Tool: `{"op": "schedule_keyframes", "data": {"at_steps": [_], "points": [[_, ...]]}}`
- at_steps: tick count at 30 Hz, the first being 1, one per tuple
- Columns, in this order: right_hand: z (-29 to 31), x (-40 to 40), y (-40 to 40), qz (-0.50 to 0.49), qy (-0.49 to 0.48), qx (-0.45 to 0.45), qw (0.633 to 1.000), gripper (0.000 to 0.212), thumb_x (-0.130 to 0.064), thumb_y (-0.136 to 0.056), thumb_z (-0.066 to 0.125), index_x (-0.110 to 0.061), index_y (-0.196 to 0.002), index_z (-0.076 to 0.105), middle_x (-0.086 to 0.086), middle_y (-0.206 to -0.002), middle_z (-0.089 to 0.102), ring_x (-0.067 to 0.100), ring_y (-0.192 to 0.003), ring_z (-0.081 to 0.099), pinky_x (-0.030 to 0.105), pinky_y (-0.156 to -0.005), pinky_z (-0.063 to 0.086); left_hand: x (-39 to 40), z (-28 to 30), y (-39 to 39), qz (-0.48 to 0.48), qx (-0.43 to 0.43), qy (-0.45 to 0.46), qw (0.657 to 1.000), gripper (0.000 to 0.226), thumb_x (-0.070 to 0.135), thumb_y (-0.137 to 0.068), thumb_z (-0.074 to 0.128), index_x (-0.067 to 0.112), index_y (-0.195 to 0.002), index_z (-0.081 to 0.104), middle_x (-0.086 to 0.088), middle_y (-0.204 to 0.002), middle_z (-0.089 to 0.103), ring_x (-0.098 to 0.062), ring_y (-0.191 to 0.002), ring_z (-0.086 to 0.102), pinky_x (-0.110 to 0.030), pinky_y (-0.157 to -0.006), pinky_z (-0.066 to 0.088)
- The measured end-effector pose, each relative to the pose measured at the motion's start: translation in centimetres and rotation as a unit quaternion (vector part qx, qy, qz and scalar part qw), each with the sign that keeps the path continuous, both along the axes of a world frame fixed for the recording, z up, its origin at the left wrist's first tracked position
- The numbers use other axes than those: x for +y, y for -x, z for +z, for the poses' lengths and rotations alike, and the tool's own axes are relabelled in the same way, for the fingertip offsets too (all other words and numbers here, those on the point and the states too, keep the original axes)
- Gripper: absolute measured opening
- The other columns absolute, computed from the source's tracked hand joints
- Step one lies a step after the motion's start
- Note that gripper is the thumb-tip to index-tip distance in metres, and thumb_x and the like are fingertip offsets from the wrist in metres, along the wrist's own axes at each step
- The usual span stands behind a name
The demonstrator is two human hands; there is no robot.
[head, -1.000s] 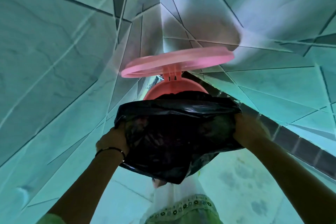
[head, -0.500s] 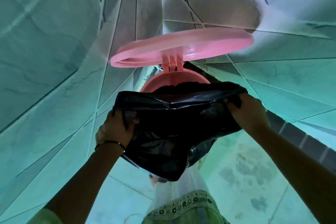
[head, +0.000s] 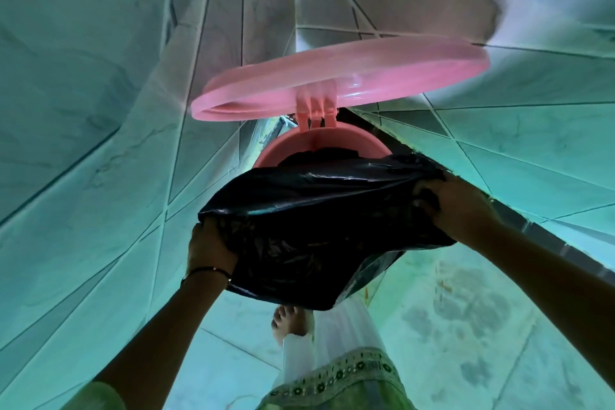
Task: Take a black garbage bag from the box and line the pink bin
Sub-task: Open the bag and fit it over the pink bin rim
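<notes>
The pink bin (head: 319,143) stands in a tiled corner, only the far arc of its rim showing, and its round pink lid (head: 349,76) is hinged upright behind it. A black garbage bag (head: 316,226) is stretched over the near side of the bin's mouth and hangs down its front. My left hand (head: 209,250) grips the bag's edge at the left. My right hand (head: 456,206) grips the bag's edge at the right, fingers curled into the plastic. The bag hides most of the bin's body. No box is in view.
Tiled walls (head: 83,110) close in on the left and behind the bin. A dark skirting strip (head: 549,236) runs along the right wall. My bare foot (head: 289,319) stands on the tiled floor (head: 466,326) just below the bag.
The bin and lid have come closer in view. Both hands have pulled the bag's opening wider apart and further over the rim; the right hand now sits lower on the right side.
</notes>
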State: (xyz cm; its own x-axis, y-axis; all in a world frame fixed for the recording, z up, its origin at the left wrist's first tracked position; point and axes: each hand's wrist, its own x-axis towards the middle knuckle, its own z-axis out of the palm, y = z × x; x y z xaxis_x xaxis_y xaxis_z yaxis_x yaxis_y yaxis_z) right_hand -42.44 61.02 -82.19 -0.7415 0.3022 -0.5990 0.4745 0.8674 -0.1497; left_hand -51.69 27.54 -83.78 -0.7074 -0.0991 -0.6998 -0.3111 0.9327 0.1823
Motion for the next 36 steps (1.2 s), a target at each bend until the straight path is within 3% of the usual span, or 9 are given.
{"op": "schedule_keyframes", "data": {"at_steps": [6,12,17,23,26,29,30,34,36], "points": [[-2.7,-0.1,2.3,-0.283,0.114,0.171,0.937,0.048,-0.043,-0.089,0.053,-0.005,-0.06,0.057,0.006,-0.051,0.05,0.02,-0.053,0.048,0.024,-0.053,0.033,2.3,-2.8,2.7,0.301,0.015,-0.109,0.947,0.041,0.024,-0.093,0.042,0.002,-0.127,0.052,-0.024,-0.13,0.055,-0.041,-0.117,0.052,-0.044,-0.099,0.041],[-5.6,0.8,6.3,-0.265,0.105,0.277,0.918,0.03,-0.035,-0.087,0.059,-0.012,-0.067,0.054,0.003,-0.056,0.047,0.019,-0.06,0.043,0.029,-0.058,0.032,3.4,-4.1,3.8,0.3,0.086,-0.095,0.945,0.042,0.036,-0.087,0.052,0.009,-0.118,0.062,-0.022,-0.122,0.062,-0.039,-0.112,0.056,-0.042,-0.095,0.045],[-7.1,1.8,9.3,-0.357,0.165,0.272,0.878,0.045,-0.046,-0.082,0.061,-0.003,-0.078,0.069,0.008,-0.065,0.055,0.017,-0.065,0.048,0.03,-0.062,0.037,4.7,-3.9,5.9,0.257,0.114,-0.052,0.958,0.043,0.037,-0.089,0.051,0.005,-0.114,0.064,-0.024,-0.121,0.061,-0.04,-0.113,0.055,-0.04,-0.09,0.044],[-8.2,2.9,10.1,-0.335,0.075,0.162,0.925,0.051,-0.047,-0.081,0.063,-0.011,-0.049,0.048,0.003,-0.049,0.043,0.024,-0.06,0.048,0.031,-0.059,0.034,5.5,-5.9,7.8,0.331,0.0,-0.078,0.94,0.065,0.047,-0.085,0.054,0.002,-0.132,0.047,-0.02,-0.135,0.051,-0.034,-0.12,0.051,-0.037,-0.098,0.04],[-8.9,2.5,9.1,-0.313,0.062,0.073,0.945,0.057,-0.054,-0.077,0.064,-0.011,-0.048,0.04,0.008,-0.048,0.042,0.025,-0.049,0.045,0.03,-0.051,0.033,4.5,-7.6,8.5,0.375,-0.082,-0.111,0.917,0.098,0.058,-0.067,0.069,0.003,-0.14,0.033,-0.015,-0.143,0.044,-0.03,-0.125,0.049,-0.039,-0.106,0.038],[-9.2,1.9,8.6,-0.309,0.05,0.056,0.948,0.058,-0.053,-0.078,0.064,-0.01,-0.048,0.039,0.008,-0.047,0.041,0.022,-0.044,0.041,0.029,-0.045,0.027,2.1,-12.6,9.3,0.371,-0.11,-0.135,0.912,0.15,0.077,-0.006,0.074,0.009,-0.136,0.043,-0.013,-0.139,0.05,-0.029,-0.12,0.054,-0.043,-0.103,0.043],[-8.8,1.8,8.9,-0.305,0.042,0.067,0.949,0.057,-0.053,-0.079,0.063,-0.009,-0.048,0.041,0.01,-0.049,0.044,0.023,-0.047,0.043,0.029,-0.045,0.028,2.3,-12.5,9.3,0.381,-0.108,-0.138,0.908,0.153,0.078,-0.003,0.073,0.01,-0.137,0.042,-0.013,-0.14,0.05,-0.028,-0.12,0.054,-0.043,-0.104,0.042],[-8.8,2.8,10.8,-0.278,-0.003,0.177,0.944,0.046,-0.051,-0.079,0.061,-0.007,-0.091,0.069,0.019,-0.095,0.07,0.032,-0.091,0.066,0.034,-0.073,0.047,5.3,-9.2,9.6,0.397,-0.036,-0.17,0.901,0.109,0.064,-0.049,0.072,0.008,-0.138,0.041,-0.007,-0.137,0.051,-0.025,-0.119,0.054,-0.032,-0.103,0.042],[-9.0,3.3,10.9,-0.266,0.002,0.16,0.951,0.045,-0.048,-0.078,0.064,-0.006,-0.094,0.068,0.02,-0.096,0.069,0.033,-0.094,0.065,0.034,-0.073,0.047,6.0,-9.7,9.7,0.363,-0.029,-0.151,0.919,0.083,0.049,-0.073,0.062,0.004,-0.139,0.039,-0.013,-0.141,0.047,-0.028,-0.125,0.048,-0.028,-0.1,0.04]]}}
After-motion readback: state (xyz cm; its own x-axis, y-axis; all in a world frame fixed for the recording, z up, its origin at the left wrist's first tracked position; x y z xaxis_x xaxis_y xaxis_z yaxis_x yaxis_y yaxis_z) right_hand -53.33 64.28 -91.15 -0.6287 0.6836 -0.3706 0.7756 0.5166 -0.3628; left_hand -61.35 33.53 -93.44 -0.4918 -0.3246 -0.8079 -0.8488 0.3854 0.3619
